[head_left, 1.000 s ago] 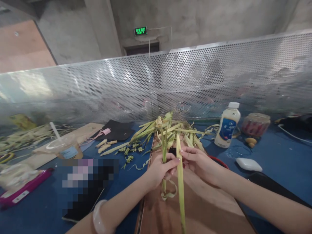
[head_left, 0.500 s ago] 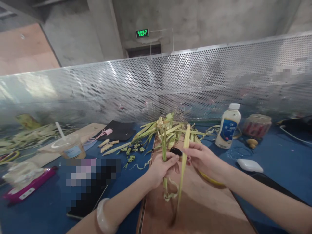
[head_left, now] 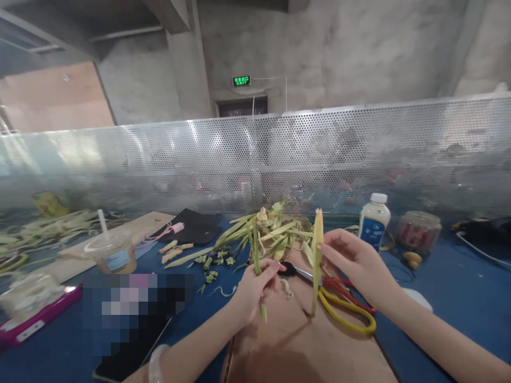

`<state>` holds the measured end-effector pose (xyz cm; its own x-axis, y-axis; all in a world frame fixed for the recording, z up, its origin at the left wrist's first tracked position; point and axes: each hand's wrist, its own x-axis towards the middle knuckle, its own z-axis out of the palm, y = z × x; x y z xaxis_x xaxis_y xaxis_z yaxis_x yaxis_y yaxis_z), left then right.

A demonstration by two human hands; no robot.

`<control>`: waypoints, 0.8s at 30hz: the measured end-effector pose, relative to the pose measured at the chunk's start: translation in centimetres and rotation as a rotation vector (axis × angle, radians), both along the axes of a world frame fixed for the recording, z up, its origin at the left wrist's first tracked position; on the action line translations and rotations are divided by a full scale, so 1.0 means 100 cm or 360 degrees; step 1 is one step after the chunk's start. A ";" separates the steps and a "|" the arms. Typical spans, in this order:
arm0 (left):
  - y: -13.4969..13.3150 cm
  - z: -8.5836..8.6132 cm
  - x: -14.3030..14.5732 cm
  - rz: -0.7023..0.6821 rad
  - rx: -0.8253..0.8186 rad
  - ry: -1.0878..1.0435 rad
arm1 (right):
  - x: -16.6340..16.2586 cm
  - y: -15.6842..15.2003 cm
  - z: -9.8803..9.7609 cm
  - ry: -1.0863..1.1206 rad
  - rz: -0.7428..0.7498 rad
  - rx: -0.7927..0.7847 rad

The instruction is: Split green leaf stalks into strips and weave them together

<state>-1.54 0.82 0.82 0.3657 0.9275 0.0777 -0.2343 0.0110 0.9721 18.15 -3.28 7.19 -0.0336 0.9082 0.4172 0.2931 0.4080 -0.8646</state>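
Note:
My left hand (head_left: 253,290) is closed around a thin bundle of green leaf strips (head_left: 255,247) that stand up from my fist. My right hand (head_left: 357,260) pinches a single pale yellow-green leaf strip (head_left: 316,255), held upright and apart from the bundle, its lower end hanging over the brown board (head_left: 303,340). Between my hands, on the board, lie scissors with yellow and red handles (head_left: 343,308). Behind my hands sits a heap of loose leaf strips (head_left: 275,226).
A white bottle (head_left: 373,221) and a jar (head_left: 419,229) stand at the back right, a white flat object (head_left: 419,298) beside my right arm. A lidded cup with a straw (head_left: 109,250) and a pink case (head_left: 35,316) are on the left. A perforated metal screen (head_left: 255,159) bounds the blue table.
My right hand has pulled the single strip away to the right and lifted it upright, separating it from the bundle. The view has tilted up, and the scissors now show between my hands.

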 end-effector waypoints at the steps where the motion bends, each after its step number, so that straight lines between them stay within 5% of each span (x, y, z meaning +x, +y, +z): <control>1: -0.001 0.002 0.000 0.0020 0.0029 0.0004 | -0.001 0.000 -0.003 -0.0033 0.0003 -0.0011; 11: -0.033 0.012 0.005 0.0127 0.0349 0.0072 | -0.034 -0.014 -0.021 -0.0605 0.0155 0.0198; 24: -0.035 0.007 0.004 0.0346 0.0459 0.0305 | -0.031 -0.005 -0.031 -0.0143 0.0197 -0.0036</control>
<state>-1.09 -2.63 1.53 0.1969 0.9349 0.2954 -0.0153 -0.2983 0.9543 15.08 -3.82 4.12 -0.1821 0.9041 0.3867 0.3182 0.4263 -0.8468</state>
